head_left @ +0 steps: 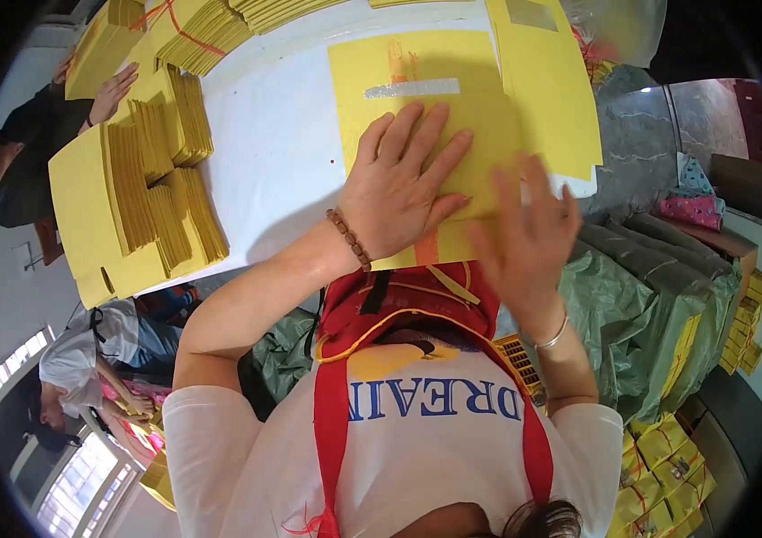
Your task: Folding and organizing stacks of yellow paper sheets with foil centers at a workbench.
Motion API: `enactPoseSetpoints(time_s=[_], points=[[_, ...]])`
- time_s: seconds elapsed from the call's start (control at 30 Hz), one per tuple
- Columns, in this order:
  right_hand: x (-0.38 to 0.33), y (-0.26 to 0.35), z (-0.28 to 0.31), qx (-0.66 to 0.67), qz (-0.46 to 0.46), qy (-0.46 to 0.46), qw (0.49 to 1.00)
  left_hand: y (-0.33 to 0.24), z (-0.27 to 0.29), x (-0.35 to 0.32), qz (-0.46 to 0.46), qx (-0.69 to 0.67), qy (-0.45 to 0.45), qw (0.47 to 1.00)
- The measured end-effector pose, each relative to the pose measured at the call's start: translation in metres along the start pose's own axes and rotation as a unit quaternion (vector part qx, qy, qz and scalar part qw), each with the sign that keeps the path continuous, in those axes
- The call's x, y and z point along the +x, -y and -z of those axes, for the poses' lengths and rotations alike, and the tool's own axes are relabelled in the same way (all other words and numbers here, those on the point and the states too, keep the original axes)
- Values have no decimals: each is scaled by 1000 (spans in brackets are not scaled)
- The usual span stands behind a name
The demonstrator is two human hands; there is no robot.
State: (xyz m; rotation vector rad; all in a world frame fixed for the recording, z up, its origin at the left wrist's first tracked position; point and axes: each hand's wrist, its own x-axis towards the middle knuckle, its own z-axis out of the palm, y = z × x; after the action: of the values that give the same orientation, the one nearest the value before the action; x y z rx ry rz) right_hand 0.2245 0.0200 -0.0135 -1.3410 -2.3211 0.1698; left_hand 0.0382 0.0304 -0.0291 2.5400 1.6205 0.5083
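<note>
- On the white tabletop [282, 134], a flat yellow paper sheet with a silver foil strip and an orange mark [417, 99] lies under the person's hands, close to the near edge.
- Left hand [399, 184] presses flat on the sheet, fingers spread, palm down; it grasps nothing, it only pins the paper.
- Right hand [524, 238] is blurred, open and loose-fingered, at the sheet's right side; whether it touches the paper I cannot tell.
- Risk: the sheet's near edge reaches past the table edge toward the red apron [417, 300], so a push with the palm could probably slide it off or crease it there.
- Risk: a second stack of plain yellow paper sheets [551, 90] lies just beside it on the right, overlapping its edge; a sweeping right hand may well drag those sheets askew or off the table's corner.
- Risk: thin paper under a spread palm could wrinkle or tear if the left hand twists while the other pulls.
- Risk: the silver foil strip is likely delicate, and fingertips resting just below it might scuff it.
- Further left, fanned bundles of folded yellow paper [143, 197] sit near the table's edge; another person's hand [112, 90] rests on a bundle, well apart from this work.
</note>
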Motion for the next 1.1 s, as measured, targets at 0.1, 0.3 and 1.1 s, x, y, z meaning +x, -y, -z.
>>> enactPoseSetpoints(time_s=[0.1,0.3,1.1], points=[[-23,-4,-15,-12,75,72,994,-2,-1,0,-1,-1,5,1000],[-19,-5,-15,18,59,109,992,14,2,-5,-21,-115,-75,990],[-1,-33,0,418,-66,-79,903,57,69,-7,-16,-110,-286,952]])
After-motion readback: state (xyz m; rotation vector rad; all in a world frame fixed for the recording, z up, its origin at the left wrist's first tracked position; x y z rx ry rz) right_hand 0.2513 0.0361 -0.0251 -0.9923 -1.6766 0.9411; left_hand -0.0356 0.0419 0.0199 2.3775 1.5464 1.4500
